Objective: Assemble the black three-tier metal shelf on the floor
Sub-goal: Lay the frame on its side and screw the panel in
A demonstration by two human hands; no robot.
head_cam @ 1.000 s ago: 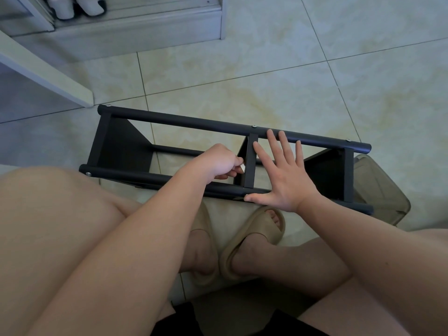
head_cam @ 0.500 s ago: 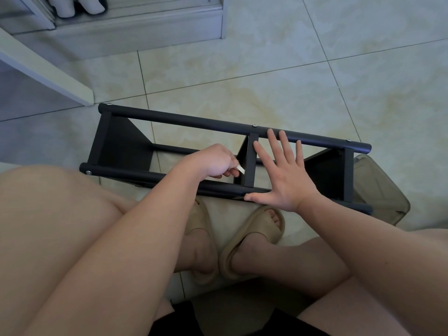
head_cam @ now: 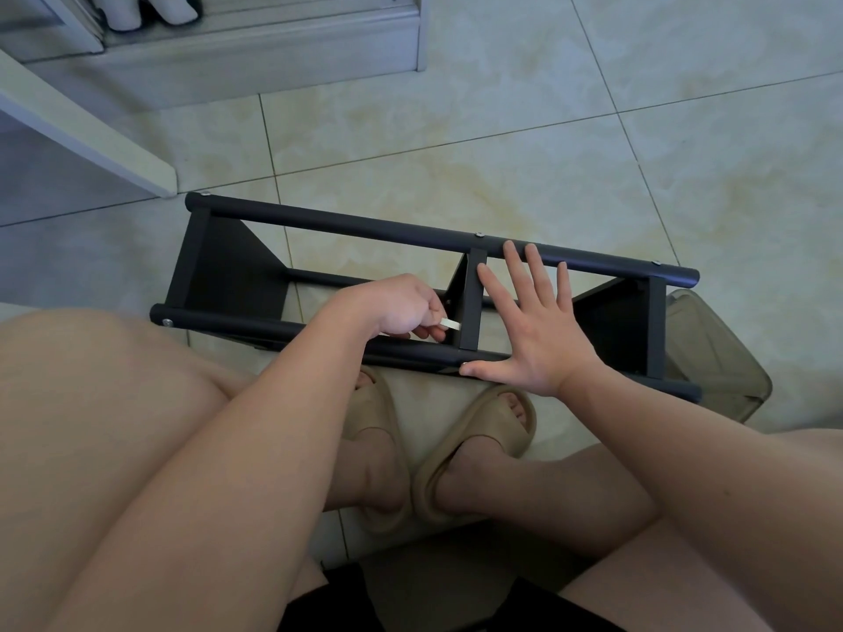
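The black metal shelf (head_cam: 346, 225) lies on its side on the tiled floor, its round posts running left to right and three tier panels standing between them. My left hand (head_cam: 401, 307) is closed on a small pale flat tool (head_cam: 449, 323), whose tip sits against the left face of the middle tier panel (head_cam: 472, 303). My right hand (head_cam: 533, 330) lies flat with fingers spread, the palm and thumb on the near post and the fingertips on the far post, just right of the middle panel.
A translucent grey bin (head_cam: 720, 358) sits by the shelf's right end. A pale cabinet base (head_cam: 255, 52) and a white board edge (head_cam: 86, 130) stand at the upper left. My feet in tan slippers (head_cam: 483, 431) rest just in front of the shelf.
My left hand has shifted slightly back from the middle panel, so the pale tool now shows between the fingers and the panel. The right hand and shelf have stayed put.
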